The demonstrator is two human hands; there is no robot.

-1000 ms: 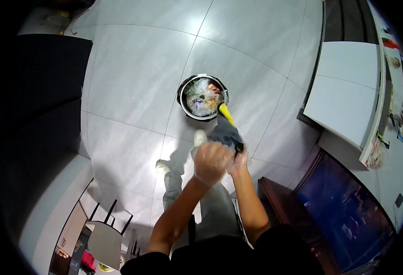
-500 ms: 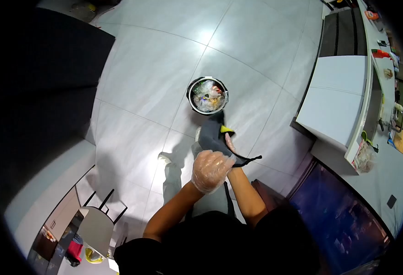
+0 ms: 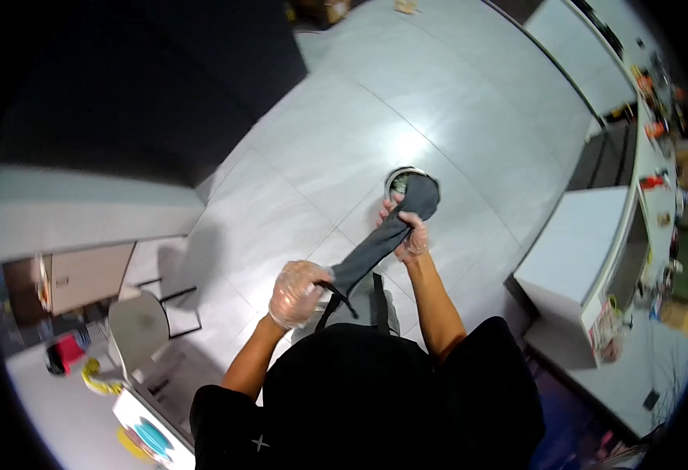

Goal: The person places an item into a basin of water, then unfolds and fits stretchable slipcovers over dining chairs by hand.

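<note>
A long dark grey cloth item [image 3: 373, 252] is stretched between my two hands, both in clear plastic gloves. My left hand [image 3: 298, 293] is closed on its lower end, where a thin black strap dangles. Farther along, my right hand [image 3: 408, 233] grips the cloth near its wide, rounded far end. That end lies over the round bin [image 3: 391, 182] on the floor and hides most of the opening. A little of the bin's contents shows at its left side.
A grey chair [image 3: 139, 327] stands at the lower left, below a large dark panel [image 3: 164, 86]. White cabinets [image 3: 571, 243] and a cluttered counter run along the right. Pale floor tiles [image 3: 305, 157] surround the bin.
The hands have moved apart, drawing the cloth out lengthwise. Its wide end now covers much of the bin, and the yellow part seen earlier is out of sight. The view has turned.
</note>
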